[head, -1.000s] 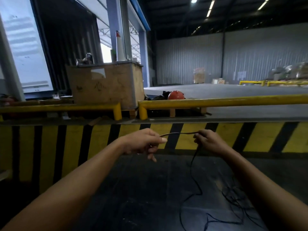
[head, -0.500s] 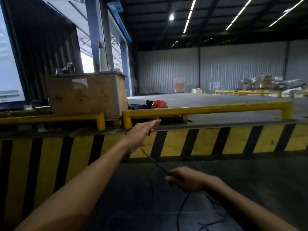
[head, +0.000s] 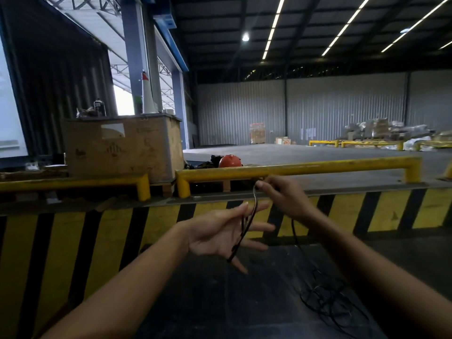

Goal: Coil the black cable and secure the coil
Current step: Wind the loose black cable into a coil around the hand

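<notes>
A thin black cable [head: 248, 222] loops across the palm of my left hand [head: 220, 233], whose fingers are spread with the palm turned up. My right hand [head: 281, 198] is higher and to the right, its fingertips pinching the same cable at the top of the loop. From there the cable drops behind my right wrist to a loose tangle [head: 327, 299] on the dark floor at lower right.
A yellow-and-black striped kerb [head: 391, 209] runs across in front of me, topped by yellow guard rails [head: 305, 168]. A large cardboard crate [head: 122, 145] stands at the left behind the rail, and an orange helmet [head: 230, 161] lies beside it. Open warehouse floor lies beyond.
My right hand rose from low near the floor to above my left hand, bringing the cable up. My left hand dropped, opened palm-up, and a loop now lies across it.
</notes>
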### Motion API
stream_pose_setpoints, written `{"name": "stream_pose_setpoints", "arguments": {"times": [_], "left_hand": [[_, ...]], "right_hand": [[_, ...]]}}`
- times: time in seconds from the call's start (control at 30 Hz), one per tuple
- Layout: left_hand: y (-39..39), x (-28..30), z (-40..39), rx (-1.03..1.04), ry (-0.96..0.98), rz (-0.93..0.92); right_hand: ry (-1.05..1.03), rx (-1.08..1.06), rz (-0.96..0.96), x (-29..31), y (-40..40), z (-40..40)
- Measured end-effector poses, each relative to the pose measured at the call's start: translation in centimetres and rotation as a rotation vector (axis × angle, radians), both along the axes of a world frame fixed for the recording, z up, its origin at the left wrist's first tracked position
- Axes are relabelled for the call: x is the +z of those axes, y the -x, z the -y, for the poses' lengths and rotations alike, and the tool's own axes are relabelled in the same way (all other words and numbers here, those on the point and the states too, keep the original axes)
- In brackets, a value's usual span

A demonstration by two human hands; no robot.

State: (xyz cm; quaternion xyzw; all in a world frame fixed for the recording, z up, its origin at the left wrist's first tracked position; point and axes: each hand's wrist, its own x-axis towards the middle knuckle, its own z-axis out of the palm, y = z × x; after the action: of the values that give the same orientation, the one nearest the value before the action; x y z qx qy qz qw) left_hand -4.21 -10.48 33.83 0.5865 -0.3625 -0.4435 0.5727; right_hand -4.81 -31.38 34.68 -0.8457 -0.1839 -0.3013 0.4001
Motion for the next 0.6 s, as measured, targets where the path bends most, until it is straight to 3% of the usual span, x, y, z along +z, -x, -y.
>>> {"name": "stream_pose_setpoints", "arguments": {"times": [0.07, 0.17, 0.23, 0.33, 0.47, 0.6], "left_hand": [[0.2, 0.8, 0.9, 0.006, 0.194, -0.046], [-0.2, 1.8, 1.5, 0.252, 0.394, -0.026], [-1.6, 1.5, 0.9, 0.446, 0.383, 0.085], [-3.3, 0.1, -0.9, 0.597, 0.134, 0.356], [-4.1, -1.0, -2.9, 0.562, -0.397, 0.824], [-4.4, -2.5, -3.5, 0.326, -0.598, 0.815]], "right_hand": [[-0.099, 0.187, -0.191, -2.9, 1.1, -2.8], [0.156, 0.247, -0.379, -7.8, 2.3, -6.3], [0.354, 0.268, -0.407, -9.9, 2.5, -7.4], [0.579, 0.247, -0.43, -9.0, 2.2, -5.7], [0.685, 0.204, -0.362, -3.9, 1.5, -1.0], [0.591, 0.121, -0.194, 1.1, 1.2, 2.3]]}}
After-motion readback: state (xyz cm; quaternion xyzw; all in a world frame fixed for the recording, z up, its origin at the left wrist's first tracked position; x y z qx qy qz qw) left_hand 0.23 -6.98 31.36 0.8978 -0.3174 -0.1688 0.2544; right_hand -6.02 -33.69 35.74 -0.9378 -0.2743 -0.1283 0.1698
